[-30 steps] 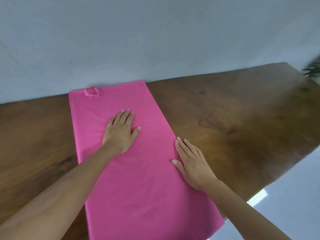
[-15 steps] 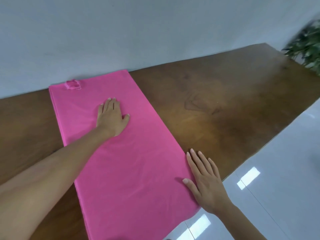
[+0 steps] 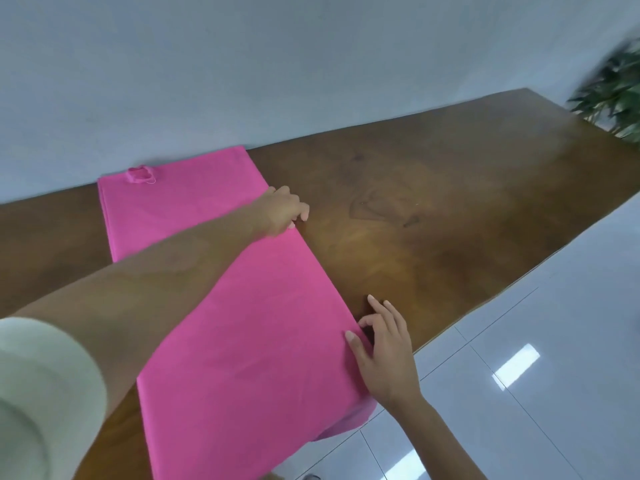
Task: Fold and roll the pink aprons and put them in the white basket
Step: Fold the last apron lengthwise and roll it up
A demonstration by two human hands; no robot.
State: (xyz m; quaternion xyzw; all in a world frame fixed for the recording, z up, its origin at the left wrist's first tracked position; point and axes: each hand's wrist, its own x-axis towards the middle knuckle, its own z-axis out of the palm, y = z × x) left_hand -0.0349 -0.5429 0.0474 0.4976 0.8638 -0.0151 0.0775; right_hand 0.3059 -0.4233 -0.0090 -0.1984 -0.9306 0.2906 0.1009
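Lengthwise, the pink apron (image 3: 225,323) is laid out ahead.
Its right edge is pinched — left hand (image 3: 280,211) far, right hand (image 3: 384,348) near.

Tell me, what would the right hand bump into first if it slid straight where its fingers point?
The right hand would meet only bare table beside the pink apron, probably passing just right of the left hand toward the wall; depth is unclear.

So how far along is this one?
Done: the apron lies folded into a long strip on the table. In hand: the left hand and right hand both grip its right edge, seemingly for another fold. Left: rolling it and the basket, which is not in view.
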